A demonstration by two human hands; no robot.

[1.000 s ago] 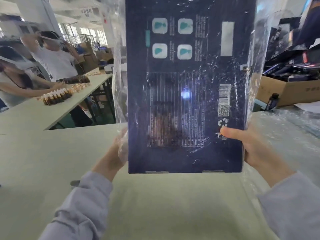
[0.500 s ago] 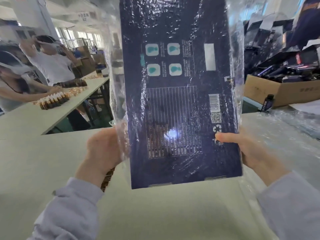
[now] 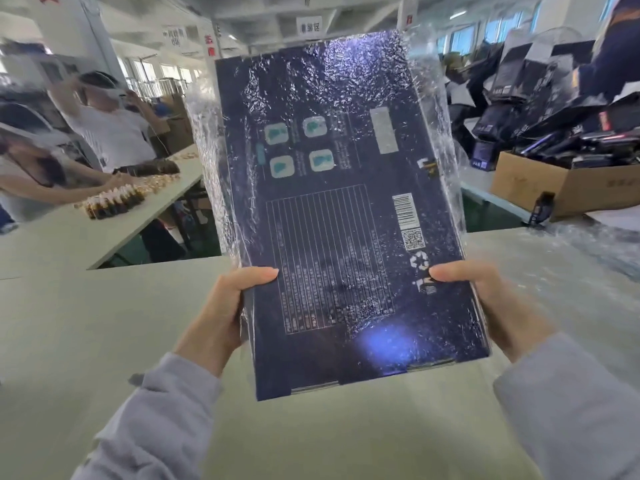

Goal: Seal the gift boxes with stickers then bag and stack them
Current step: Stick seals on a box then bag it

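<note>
Grey-green table (image 3: 86, 341) fills the lower view under both sleeves. The dark blue gift box (image 3: 339, 220) is held up clear of that surface and tilted a little, its printed back toward the camera. It is sheathed in a crinkled clear bag (image 3: 443, 140) whose slack stands past the top and right edges. Since a second ago the box has dropped lower in view, so its top edge now shows, and the film lies closer over the face. Bagging looks nearly finished, with stacking still to come. Left hand (image 3: 221, 317), earlier behind the film, now grips the left edge with its thumb pressed on the face. Right hand (image 3: 502, 306) holds the right edge likewise. Fingers of both are hidden behind the box. Whether the bag's mouth reaches the bottom edge cannot be told. No sticker seals show on this side, and the small print is too blurred to read.
</note>
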